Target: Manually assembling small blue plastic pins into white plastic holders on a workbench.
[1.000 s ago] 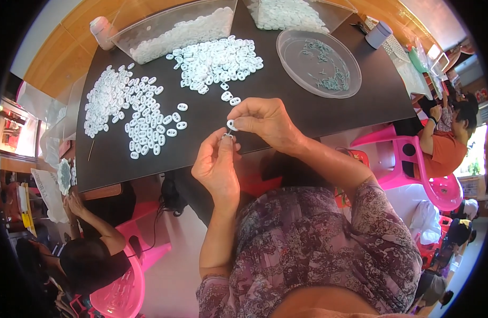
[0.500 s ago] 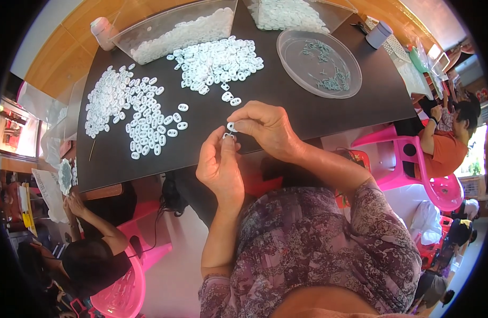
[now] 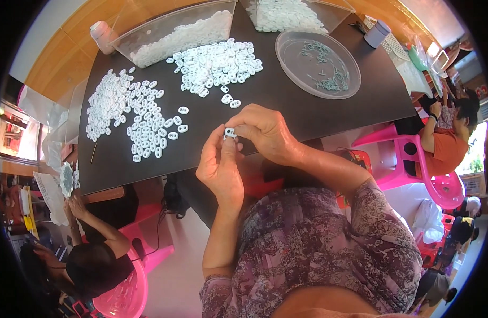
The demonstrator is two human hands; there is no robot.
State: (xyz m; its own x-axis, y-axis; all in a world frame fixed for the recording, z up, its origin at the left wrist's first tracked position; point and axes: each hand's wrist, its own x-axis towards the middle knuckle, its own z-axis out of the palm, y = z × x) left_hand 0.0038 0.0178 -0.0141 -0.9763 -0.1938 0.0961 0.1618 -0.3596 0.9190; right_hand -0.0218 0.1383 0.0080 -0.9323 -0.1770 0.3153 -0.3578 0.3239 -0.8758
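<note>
Over the near edge of the dark table, my left hand [image 3: 223,172] pinches a small white plastic piece between thumb and fingertips. My right hand [image 3: 269,135] grips a white two-hole plastic piece [image 3: 229,131] against it, thumb and forefinger closed. The two pieces touch or overlap; how they join is too small to tell. Beyond my hands are a few loose oval pieces [image 3: 227,99] and a big pile of them [image 3: 217,66]. More two-hole pieces [image 3: 147,124] are spread to the left.
Clear bins of white pieces [image 3: 183,37] [image 3: 289,15] stand at the back. A round clear tray [image 3: 286,79] holds small green bits. A pink-capped bottle [image 3: 102,37] and a grey-lidded container [image 3: 377,34] stand near the corners. People sit on pink chairs [image 3: 122,294] at both sides.
My right hand has brought its white piece slightly down and left, onto the piece in my left hand. My left hand has barely moved.
</note>
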